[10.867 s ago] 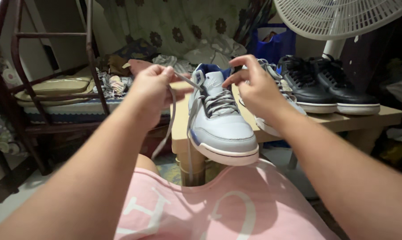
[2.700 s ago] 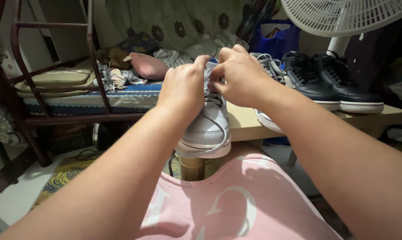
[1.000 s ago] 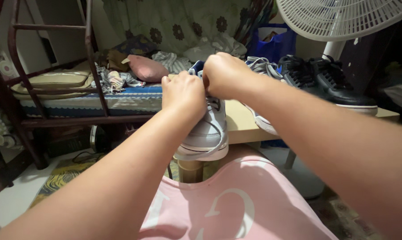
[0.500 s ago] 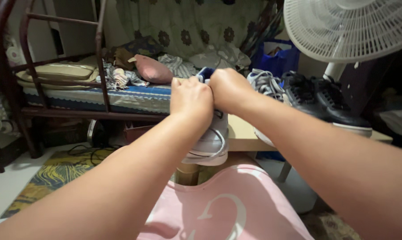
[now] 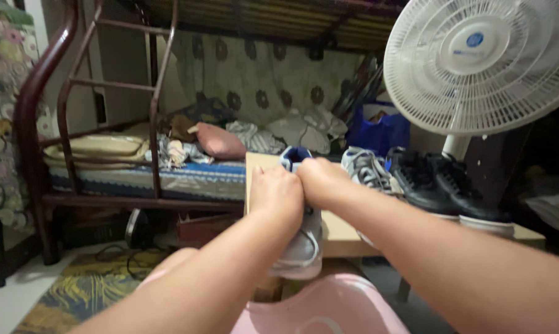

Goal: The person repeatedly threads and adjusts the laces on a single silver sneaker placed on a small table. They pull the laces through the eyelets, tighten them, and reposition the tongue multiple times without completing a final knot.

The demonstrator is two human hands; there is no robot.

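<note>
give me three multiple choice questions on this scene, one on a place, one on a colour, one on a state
1. Where does the grey shoe stand?
A. on the table edge
B. on the bed
C. on the floor
2. What colour is the pair of shoes under the fan?
A. red
B. black
C. yellow
3. How are the left hand and right hand?
A. spread wide apart
B. flat on the table
C. closed together over the shoe's top

Answers: 1 A, its toe juts past the table edge; 2 B, both are dark; 3 C, the fists touch.

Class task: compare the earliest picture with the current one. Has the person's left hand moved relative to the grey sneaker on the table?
Yes. The left hand has moved rightward onto the grey sneaker, beside the right hand.
</note>
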